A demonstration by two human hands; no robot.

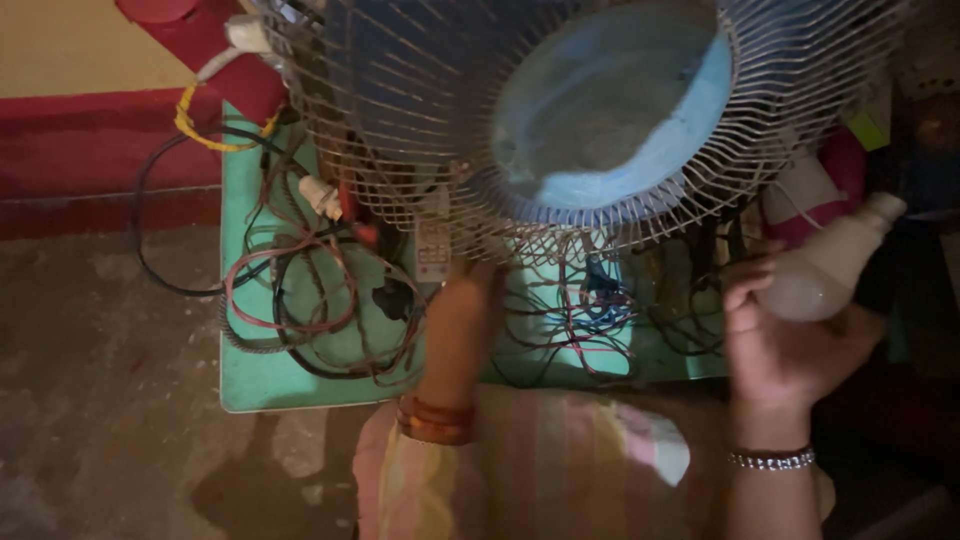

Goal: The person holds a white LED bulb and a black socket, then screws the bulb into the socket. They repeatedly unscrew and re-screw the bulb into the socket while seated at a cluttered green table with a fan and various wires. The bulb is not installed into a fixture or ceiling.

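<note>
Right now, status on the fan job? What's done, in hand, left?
Done: little shows as finished; the fan guard is on, blue blades inside. In hand: left hand grips the guard's lower edge, right hand holds a white bulb. Left: tangled wires lie loose on the green table; bulb not fitted anywhere.

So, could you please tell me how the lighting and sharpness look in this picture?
Head view: dim and warm overall, the right edge nearly black; the fan's blue hub and the white bulb in the right hand catch most of the light; the left hand looks soft and shadowed.
</note>
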